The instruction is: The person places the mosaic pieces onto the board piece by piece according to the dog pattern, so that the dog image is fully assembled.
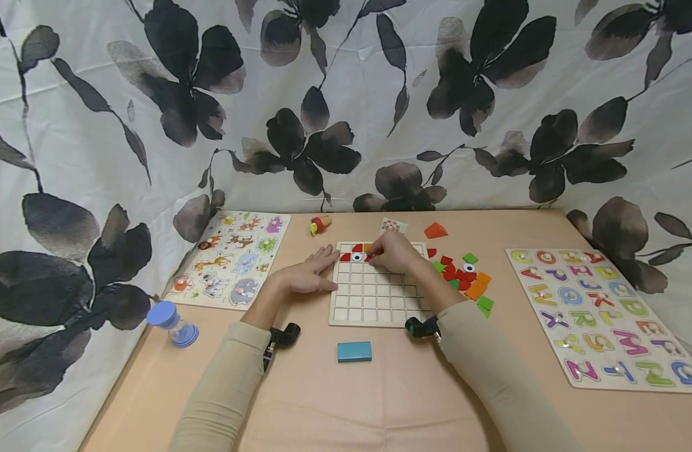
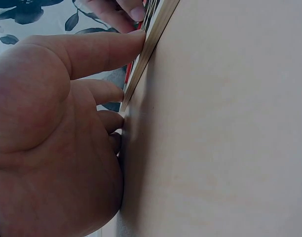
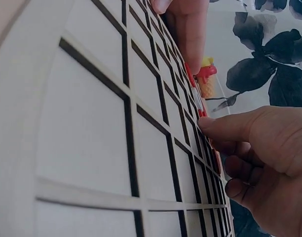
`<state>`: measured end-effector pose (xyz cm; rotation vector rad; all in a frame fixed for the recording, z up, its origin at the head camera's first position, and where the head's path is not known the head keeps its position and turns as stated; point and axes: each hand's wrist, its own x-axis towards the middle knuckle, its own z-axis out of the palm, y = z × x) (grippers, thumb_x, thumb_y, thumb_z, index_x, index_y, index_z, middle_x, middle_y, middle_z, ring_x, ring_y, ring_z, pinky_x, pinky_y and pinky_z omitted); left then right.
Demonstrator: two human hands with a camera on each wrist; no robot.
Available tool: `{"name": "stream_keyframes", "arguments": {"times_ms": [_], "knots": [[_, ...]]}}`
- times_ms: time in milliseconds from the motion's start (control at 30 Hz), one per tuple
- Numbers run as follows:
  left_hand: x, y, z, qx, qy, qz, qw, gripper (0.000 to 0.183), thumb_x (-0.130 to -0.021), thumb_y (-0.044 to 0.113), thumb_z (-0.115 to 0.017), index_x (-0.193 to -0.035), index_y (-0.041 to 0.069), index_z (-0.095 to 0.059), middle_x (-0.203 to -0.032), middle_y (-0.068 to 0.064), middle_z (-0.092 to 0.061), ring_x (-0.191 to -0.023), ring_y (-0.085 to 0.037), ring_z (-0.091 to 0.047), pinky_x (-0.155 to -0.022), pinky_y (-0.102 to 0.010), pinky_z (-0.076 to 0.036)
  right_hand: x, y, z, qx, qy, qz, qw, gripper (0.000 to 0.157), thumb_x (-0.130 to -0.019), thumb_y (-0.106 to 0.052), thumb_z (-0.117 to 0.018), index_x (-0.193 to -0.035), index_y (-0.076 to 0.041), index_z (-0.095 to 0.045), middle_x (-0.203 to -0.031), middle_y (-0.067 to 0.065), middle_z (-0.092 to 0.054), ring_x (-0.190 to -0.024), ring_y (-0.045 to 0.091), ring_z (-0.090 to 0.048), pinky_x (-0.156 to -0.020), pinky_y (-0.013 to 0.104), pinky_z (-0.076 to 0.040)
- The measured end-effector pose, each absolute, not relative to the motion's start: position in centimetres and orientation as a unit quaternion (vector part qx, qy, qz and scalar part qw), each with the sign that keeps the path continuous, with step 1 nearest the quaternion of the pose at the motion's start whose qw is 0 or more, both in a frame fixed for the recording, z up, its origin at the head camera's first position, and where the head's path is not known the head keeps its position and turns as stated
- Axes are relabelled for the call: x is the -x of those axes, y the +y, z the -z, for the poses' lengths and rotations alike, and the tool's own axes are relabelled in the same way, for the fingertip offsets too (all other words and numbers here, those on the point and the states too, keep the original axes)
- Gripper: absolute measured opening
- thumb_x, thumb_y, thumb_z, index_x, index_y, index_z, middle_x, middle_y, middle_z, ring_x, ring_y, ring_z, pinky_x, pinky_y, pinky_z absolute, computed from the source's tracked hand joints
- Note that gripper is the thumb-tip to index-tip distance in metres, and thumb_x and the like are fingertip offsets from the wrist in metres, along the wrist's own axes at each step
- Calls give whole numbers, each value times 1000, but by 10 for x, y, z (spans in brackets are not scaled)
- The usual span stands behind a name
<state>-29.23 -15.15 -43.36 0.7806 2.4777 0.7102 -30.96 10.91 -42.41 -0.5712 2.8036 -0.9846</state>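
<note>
A white gridded board [image 1: 374,295] lies on the table, with several red, orange and eye-patterned tiles [image 1: 356,257] in its upper left squares. My left hand [image 1: 309,273] rests at the board's left edge, fingers extended; the left wrist view shows its thumb [image 2: 106,53] touching the wooden side. Over the top rows, my right hand [image 1: 397,252] pinches a small red tile [image 1: 368,258] low against the board, mostly covered by the fingertips. In the right wrist view the thumb [image 3: 230,126] meets the grid beside red pieces. Behind this hand is a small patterned card [image 1: 394,226], partly hidden.
Loose red, green and orange tiles [image 1: 478,287] are scattered right of the board. An animal puzzle [image 1: 224,260] lies left, a letter puzzle [image 1: 603,317] right. A blue-capped sand timer [image 1: 173,324], a teal block [image 1: 354,351] and an ice-cream-cone toy [image 1: 320,225] stand around.
</note>
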Motion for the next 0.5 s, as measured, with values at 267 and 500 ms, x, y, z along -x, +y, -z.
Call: {"name": "stream_keyframes", "arguments": {"times_ms": [267, 500], "knots": [[291, -152, 433, -275, 897, -263, 225, 86, -89, 40, -62, -155, 15, -13, -162, -8, 6, -147, -23, 9, -118, -42, 2, 303, 121, 418, 187, 923, 334, 34, 28, -83, -15, -75, -111, -12, -74, -93, 0, -68, -78, 19, -53, -65, 32, -44], [290, -151, 433, -276, 898, -260, 224, 86, -89, 40, -61, -155, 15, -12, -161, -8, 5, -147, -23, 9, -118, -41, 2, 280, 172, 393, 195, 900, 389, -13, 33, -85, -19, -74, -118, -18, -70, -110, 1, -66, -82, 21, -51, -62, 34, -47]]}}
